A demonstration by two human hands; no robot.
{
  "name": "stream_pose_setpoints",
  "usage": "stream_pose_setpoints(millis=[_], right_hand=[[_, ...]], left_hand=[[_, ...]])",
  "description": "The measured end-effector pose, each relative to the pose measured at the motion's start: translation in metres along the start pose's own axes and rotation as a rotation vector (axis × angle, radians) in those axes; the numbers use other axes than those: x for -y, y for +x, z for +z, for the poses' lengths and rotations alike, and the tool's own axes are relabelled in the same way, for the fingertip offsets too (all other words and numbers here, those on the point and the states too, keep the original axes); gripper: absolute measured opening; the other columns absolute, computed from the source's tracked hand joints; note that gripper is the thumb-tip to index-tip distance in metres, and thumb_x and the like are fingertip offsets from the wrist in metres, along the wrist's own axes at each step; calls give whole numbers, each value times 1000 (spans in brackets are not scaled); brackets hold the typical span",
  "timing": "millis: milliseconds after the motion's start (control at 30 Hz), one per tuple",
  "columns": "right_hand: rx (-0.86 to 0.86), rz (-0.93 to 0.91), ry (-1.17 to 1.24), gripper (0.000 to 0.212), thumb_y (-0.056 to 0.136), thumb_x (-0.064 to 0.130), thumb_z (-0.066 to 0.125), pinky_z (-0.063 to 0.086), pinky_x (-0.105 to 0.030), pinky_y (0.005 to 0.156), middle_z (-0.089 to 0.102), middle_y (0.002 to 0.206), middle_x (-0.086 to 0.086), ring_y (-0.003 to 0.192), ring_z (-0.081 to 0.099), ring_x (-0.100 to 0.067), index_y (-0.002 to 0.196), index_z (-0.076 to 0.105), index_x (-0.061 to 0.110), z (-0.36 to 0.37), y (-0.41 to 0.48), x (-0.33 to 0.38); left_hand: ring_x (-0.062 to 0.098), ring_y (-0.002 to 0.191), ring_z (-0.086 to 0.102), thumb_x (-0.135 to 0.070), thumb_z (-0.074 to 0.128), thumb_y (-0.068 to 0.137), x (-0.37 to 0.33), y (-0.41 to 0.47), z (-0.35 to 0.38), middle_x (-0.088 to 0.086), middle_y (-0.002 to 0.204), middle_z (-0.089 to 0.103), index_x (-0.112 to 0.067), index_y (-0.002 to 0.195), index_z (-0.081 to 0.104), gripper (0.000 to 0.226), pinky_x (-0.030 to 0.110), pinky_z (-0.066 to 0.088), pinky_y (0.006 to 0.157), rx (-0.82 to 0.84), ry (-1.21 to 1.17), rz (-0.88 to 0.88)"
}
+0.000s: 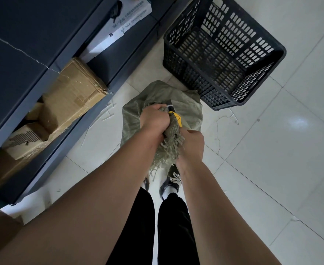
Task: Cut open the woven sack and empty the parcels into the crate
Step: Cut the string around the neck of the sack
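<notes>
A grey-green woven sack point(186, 104) stands on the tiled floor in front of my feet. Its bunched, frayed neck point(171, 138) points up at me. My left hand point(153, 119) is closed around that neck from the left. My right hand point(192, 144) grips a yellow utility knife point(176, 117), whose blade end lies against the tied neck just beyond my left hand. A black slotted plastic crate point(224, 54) stands beyond the sack to the right, with nothing inside it. No parcels are in sight; the sack hides whatever it holds.
A dark metal shelf unit point(23, 60) runs along the left, holding brown cardboard boxes point(71, 96) and a white printed box point(123, 25). Loose woven strips point(107, 111) lie on the floor by the shelf. White tiled floor point(281, 150) extends to the right.
</notes>
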State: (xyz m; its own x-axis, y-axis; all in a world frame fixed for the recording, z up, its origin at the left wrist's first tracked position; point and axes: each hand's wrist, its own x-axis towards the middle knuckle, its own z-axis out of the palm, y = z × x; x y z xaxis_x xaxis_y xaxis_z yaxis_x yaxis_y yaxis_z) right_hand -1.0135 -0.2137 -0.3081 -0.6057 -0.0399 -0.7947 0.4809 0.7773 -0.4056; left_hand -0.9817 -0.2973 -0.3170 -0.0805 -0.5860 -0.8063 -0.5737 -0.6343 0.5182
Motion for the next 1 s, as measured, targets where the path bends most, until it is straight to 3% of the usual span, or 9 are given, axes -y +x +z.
stream_pose_setpoints(millis=[100, 233, 300, 400, 533, 633, 733, 833, 1000], right_hand=[[-69, 76, -63, 57, 90, 50, 52, 46, -38, 85, 66, 115, -15, 107, 61, -35, 118, 61, 2, -17, 20, 21], [-90, -113, 8, 42, 88, 49, 58, 46, -34, 69, 62, 77, -7, 73, 58, -27, 70, 57, 11, -30, 30, 46], [-32, -86, 91, 42, 90, 46, 58, 41, -31, 65, 51, 67, -1, 62, 50, -19, 63, 47, 16, -28, 22, 46], [79, -72, 197, 39, 77, 50, 72, 47, -32, 62, 59, 69, -3, 66, 59, -21, 65, 55, 16, -21, 8, 39], [225, -97, 278, 71, 53, 45, 87, 59, -54, 78, 71, 99, -25, 91, 70, -39, 97, 65, -6, -19, -2, 29], [322, -113, 240, 66, 55, 35, 90, 59, -52, 81, 74, 98, -21, 89, 73, -34, 104, 65, -2, -23, -4, 25], [330, -164, 43, 70, 43, 38, 88, 58, -55, 76, 72, 96, -20, 88, 71, -37, 99, 63, 4, -24, -8, 20], [277, -211, -60, 49, 51, 24, 77, 58, -57, 71, 65, 93, -29, 83, 65, -46, 92, 60, 2, -26, -8, 17], [358, -148, 271, 17, 68, 7, 65, 46, -37, 62, 54, 72, -12, 68, 54, -26, 84, 58, 5, -32, -15, 26]], left_hand=[[26, 97, 67, -1, 49, 83, 20, -37, 9, 5, 102, 71, -18, 99, 73, 34, 38, 55, 91, 89, -9, -26], [26, 97, 66, -5, 51, 87, 34, -36, 10, 7, 105, 70, -20, 111, 70, 34, 32, 54, 86, 98, -50, -13], [23, 98, 65, -6, 52, 89, 21, -27, 8, 6, 111, 68, -23, 120, 64, 38, 27, 52, 81, 129, -30, 36], [19, 95, 63, -12, 58, 86, 9, -21, -1, 2, 112, 64, -23, 129, 52, 45, 27, 51, 75, 152, -21, 43], [15, 90, 64, -40, 69, 70, 4, -21, -12, -1, 106, 65, -17, 122, 52, 60, 28, 52, 75, 128, -42, 6], [14, 86, 58, -39, 48, 96, 2, -23, -16, 0, 103, 57, -16, 117, 57, 32, 24, 44, 69, 150, -127, -64], [20, 98, 59, -37, 37, 101, 4, -24, -25, 5, 108, 60, -14, 117, 60, 36, 29, 49, 80, 94, -213, -185], [27, 99, 62, -18, 49, 96, 11, -23, -31, 14, 108, 65, -9, 107, 65, 21, 37, 54, 85, 51, -270, -233], [24, 83, 63, -11, 62, 85, 20, -21, -36, 12, 95, 67, -11, 94, 70, 13, 28, 52, 70, -4, -307, -233]])
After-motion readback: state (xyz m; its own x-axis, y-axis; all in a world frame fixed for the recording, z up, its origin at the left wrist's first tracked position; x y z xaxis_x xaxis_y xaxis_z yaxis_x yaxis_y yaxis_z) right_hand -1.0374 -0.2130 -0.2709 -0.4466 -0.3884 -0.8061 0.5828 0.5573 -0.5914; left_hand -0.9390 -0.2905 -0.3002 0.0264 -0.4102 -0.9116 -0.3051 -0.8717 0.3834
